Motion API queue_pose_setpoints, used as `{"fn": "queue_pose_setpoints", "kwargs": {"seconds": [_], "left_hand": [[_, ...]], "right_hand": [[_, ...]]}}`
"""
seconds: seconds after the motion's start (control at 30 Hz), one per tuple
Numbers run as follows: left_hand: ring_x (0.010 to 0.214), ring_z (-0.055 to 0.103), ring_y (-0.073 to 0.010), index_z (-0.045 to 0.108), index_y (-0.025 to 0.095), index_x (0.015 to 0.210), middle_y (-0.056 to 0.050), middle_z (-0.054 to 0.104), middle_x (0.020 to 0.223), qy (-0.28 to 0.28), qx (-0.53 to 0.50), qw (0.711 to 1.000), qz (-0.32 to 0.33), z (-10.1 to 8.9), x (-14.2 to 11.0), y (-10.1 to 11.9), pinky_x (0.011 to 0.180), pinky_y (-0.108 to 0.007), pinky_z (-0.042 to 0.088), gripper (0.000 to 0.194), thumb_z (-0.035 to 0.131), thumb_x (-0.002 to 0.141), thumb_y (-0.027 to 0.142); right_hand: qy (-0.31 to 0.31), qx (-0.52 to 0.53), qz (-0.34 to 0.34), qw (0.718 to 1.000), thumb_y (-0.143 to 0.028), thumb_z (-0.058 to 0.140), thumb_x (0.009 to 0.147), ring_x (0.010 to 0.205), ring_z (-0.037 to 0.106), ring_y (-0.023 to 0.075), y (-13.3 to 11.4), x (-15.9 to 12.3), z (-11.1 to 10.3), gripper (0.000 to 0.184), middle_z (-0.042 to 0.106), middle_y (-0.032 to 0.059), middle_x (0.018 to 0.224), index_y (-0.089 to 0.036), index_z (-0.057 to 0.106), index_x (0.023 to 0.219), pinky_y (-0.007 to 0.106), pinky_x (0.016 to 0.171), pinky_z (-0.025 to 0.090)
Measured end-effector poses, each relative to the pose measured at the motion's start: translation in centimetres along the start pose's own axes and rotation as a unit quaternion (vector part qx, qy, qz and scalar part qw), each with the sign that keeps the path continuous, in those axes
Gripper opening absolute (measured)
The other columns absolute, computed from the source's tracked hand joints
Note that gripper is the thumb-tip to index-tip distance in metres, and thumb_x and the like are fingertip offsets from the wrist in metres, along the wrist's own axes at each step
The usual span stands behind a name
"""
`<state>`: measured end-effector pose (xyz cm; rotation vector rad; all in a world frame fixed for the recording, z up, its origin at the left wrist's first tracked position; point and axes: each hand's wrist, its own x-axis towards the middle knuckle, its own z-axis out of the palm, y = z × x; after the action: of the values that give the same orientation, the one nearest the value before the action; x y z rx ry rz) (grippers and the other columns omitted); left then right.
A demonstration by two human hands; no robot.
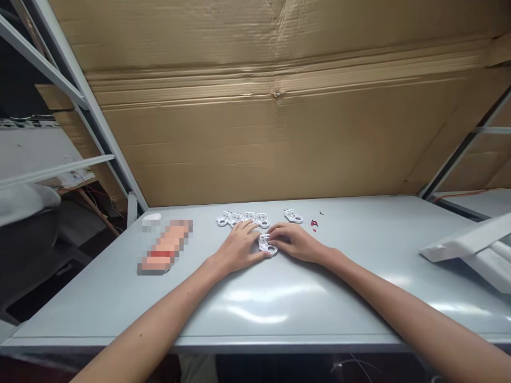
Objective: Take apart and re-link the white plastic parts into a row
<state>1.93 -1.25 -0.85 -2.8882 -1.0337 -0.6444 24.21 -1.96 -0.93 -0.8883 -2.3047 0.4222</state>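
Both of my hands rest on the grey table [279, 298] with their fingertips meeting on a white perforated plastic part [267, 246]. My left hand [239, 247] grips that part from the left, and my right hand [295, 242] grips it from the right, covering much of it. Just beyond my fingers, several similar white parts [242, 218] lie in a row, close to my left hand. Another white part [293, 216] lies apart from them to the right.
Tiny red and black bits [314, 224] lie right of the white parts. Further left are a pixelated, obscured object [165, 247] and a small white item [151, 217]. A large cardboard sheet [279, 106] stands behind the table, and white packing pieces [471, 247] sit at the right.
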Motion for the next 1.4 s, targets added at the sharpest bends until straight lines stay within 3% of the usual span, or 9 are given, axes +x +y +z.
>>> {"fn": "queue_pose_setpoints", "kwargs": {"seconds": [0.2, 0.43, 0.6, 0.73, 0.83, 0.93, 1.13, 1.27, 1.4], "left_hand": [[0.131, 0.048, -0.0344, 0.068, 0.018, 0.109, -0.013, 0.064, 0.126, 0.017, -0.002, 1.000, 0.005, 0.1, 0.0, -0.1, 0.110, -0.052, 0.039, 0.038, 0.068, 0.088, 0.050], [0.129, 0.050, -0.0324, 0.067, 0.019, 0.102, -0.010, 0.068, 0.118, 0.017, 0.006, 1.000, 0.011, 0.2, 0.1, -0.1, 0.109, -0.050, 0.041, 0.030, 0.069, 0.089, 0.046], [0.130, 0.049, -0.0329, 0.067, 0.020, 0.106, -0.010, 0.066, 0.123, 0.012, 0.011, 1.000, 0.005, 0.2, 0.1, -0.1, 0.109, -0.051, 0.040, 0.031, 0.068, 0.089, 0.047], [0.133, 0.047, -0.0334, 0.067, 0.021, 0.108, -0.010, 0.065, 0.126, 0.007, 0.000, 1.000, -0.005, 0.2, 0.1, -0.2, 0.109, -0.053, 0.040, 0.031, 0.067, 0.090, 0.046], [0.134, 0.046, -0.0338, 0.068, 0.020, 0.109, -0.011, 0.064, 0.128, 0.004, -0.002, 1.000, -0.008, 0.2, 0.1, -0.2, 0.109, -0.054, 0.040, 0.031, 0.067, 0.090, 0.045], [0.134, 0.046, -0.0342, 0.068, 0.019, 0.108, -0.012, 0.064, 0.129, 0.001, -0.002, 1.000, -0.010, 0.2, 0.1, -0.2, 0.110, -0.054, 0.040, 0.031, 0.066, 0.091, 0.045], [0.133, 0.048, -0.0340, 0.068, 0.020, 0.110, -0.011, 0.065, 0.127, 0.004, 0.000, 1.000, -0.004, 0.2, 0.1, -0.2, 0.109, -0.052, 0.041, 0.030, 0.067, 0.091, 0.043], [0.134, 0.047, -0.0339, 0.066, 0.020, 0.113, -0.012, 0.065, 0.129, 0.004, -0.005, 1.000, -0.007, 0.4, 0.1, -0.4, 0.110, -0.053, 0.040, 0.033, 0.067, 0.090, 0.044], [0.134, 0.047, -0.0347, 0.066, 0.019, 0.113, -0.013, 0.064, 0.129, 0.001, -0.012, 1.000, -0.007, 0.3, 0.0, -0.4, 0.110, -0.054, 0.039, 0.034, 0.067, 0.090, 0.043]], "right_hand": [[-0.001, -0.065, -0.024, 0.998, -0.018, 0.053, 0.092, 0.097, 0.067, 0.0244, 0.5, -0.2, -0.1, 0.020, 0.070, 0.0118, 0.108, -0.020, 0.073, 0.095, 0.039, 0.083, 0.054], [-0.003, -0.054, -0.010, 0.998, -0.022, 0.049, 0.096, 0.096, 0.066, 0.0246, 0.6, -0.2, 0.1, 0.021, 0.072, 0.0109, 0.102, -0.020, 0.070, 0.099, 0.039, 0.082, 0.053], [0.033, -0.034, 0.046, 0.998, -0.024, 0.049, 0.095, 0.090, 0.068, 0.0246, 0.3, -0.3, -0.1, 0.021, 0.074, 0.0094, 0.101, -0.021, 0.069, 0.099, 0.040, 0.080, 0.051], [0.110, 0.069, 0.123, 0.984, -0.031, 0.055, 0.092, 0.090, 0.069, 0.0233, -0.4, 0.1, -0.7, 0.017, 0.076, 0.0063, 0.098, -0.023, 0.071, 0.092, 0.039, 0.084, 0.050], [0.161, 0.210, 0.202, 0.943, -0.042, 0.064, 0.087, 0.092, 0.068, 0.0237, -0.4, 0.4, -1.3, 0.023, 0.075, 0.0070, 0.094, -0.021, 0.071, 0.085, 0.038, 0.085, 0.051], [0.215, 0.365, 0.260, 0.868, -0.045, 0.074, 0.079, 0.095, 0.068, 0.0220, 0.1, 0.4, -1.9, 0.027, 0.074, 0.0062, 0.093, -0.021, 0.070, 0.089, 0.038, 0.092, 0.051], [0.198, 0.536, 0.341, 0.746, -0.019, 0.072, 0.082, 0.099, 0.067, 0.0157, 0.9, 0.2, -2.2, 0.015, 0.071, 0.0045, 0.096, -0.021, 0.072, 0.096, 0.029, 0.102, 0.050], [0.184, 0.571, 0.360, 0.715, -0.014, 0.063, 0.085, 0.113, 0.065, 0.0175, 0.5, 0.4, -2.0, 0.009, 0.071, 0.0079, 0.106, -0.021, 0.069, 0.089, 0.029, 0.108, 0.047], [0.152, 0.604, 0.292, 0.726, -0.017, 0.053, 0.089, 0.128, 0.057, 0.0208, 0.0, 0.5, -2.0, 0.012, 0.068, 0.0113, 0.119, -0.021, 0.064, 0.090, 0.035, 0.115, 0.041]]}}
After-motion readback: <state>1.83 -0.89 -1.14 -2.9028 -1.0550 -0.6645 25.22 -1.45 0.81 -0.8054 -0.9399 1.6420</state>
